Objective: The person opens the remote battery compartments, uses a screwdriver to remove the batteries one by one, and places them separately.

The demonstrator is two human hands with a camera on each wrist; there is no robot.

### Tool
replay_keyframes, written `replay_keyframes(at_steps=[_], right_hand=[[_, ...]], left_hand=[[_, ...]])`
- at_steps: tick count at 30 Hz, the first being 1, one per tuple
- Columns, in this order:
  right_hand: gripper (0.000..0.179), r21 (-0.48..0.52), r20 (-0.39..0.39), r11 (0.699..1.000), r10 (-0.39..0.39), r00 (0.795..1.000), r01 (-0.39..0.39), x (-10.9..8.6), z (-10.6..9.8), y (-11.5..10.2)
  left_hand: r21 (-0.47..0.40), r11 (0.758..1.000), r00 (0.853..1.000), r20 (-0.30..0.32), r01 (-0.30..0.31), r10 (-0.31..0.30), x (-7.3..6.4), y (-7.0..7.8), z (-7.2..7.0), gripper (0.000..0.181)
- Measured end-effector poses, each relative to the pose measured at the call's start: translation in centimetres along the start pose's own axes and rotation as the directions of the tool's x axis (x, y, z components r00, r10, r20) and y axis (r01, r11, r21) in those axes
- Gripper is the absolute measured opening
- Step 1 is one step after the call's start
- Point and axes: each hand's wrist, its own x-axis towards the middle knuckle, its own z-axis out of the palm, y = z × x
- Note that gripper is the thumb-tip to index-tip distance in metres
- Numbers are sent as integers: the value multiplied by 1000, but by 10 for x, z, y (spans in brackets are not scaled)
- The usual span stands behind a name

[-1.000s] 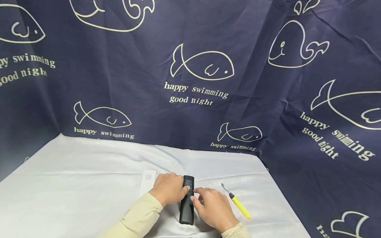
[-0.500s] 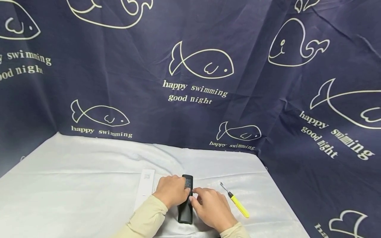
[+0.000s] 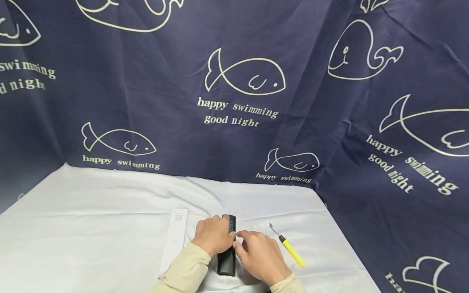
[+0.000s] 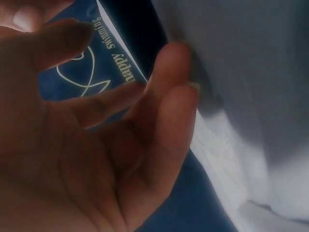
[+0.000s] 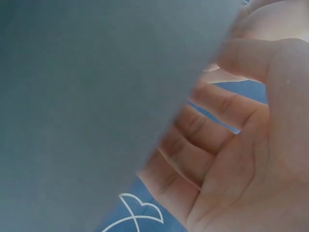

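Observation:
A long black remote control (image 3: 227,260) with small print near its far end lies lengthwise between my hands, on the white cloth. My left hand (image 3: 214,234) grips its far half from the left, thumb on the upper face. From the right, my right hand (image 3: 261,254) holds its edge with curled fingers and thumb, close to the left thumb. Bent fingers of the left hand (image 4: 159,106) show against the cloth in the left wrist view. A blurred grey surface covers much of the right wrist view, hiding the fingertips of the right hand (image 5: 241,145).
Left of the hands lies a long white box (image 3: 174,240) with a small printed code. A screwdriver (image 3: 293,252) with a yellow handle lies to the right. White cloth (image 3: 91,228) covers the table; dark blue printed curtains (image 3: 176,89) rise behind and beside it.
My left hand has shifted slightly right across the remote control, covering more of its print and uncovering more of the white box. The right hand stays at its edge. The head view has shifted slightly.

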Motion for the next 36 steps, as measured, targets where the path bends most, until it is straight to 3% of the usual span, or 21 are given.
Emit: replay_keyframes(at_steps=[5,11,21,25,30,36], right_hand=[[12,2,19,1000,1,1000,-1,0,-1,-1],[11,-11,19,1000,19,1000,-19,0,-2,-1],[14,-19,31,1000,0,1000,0,-1,-1,1],[10,-10,50,1000,-17,999,17,-1,1,0],[12,-8,58,1000,-15,998,15,1,2,-2],[12,-20,80,1000,-1,997,3,-1,5,-1]], left_hand=[[-15,999,999,13,40,-40,4,2,1,43],[47,998,999,10,36,-36,8,7,0,46],[46,996,997,-3,71,-71,19,9,6,60],[7,997,997,-32,77,-77,18,5,11,64],[-45,996,995,-61,82,-84,17,3,13,57],[-77,993,995,-27,94,-97,17,2,14,55]])
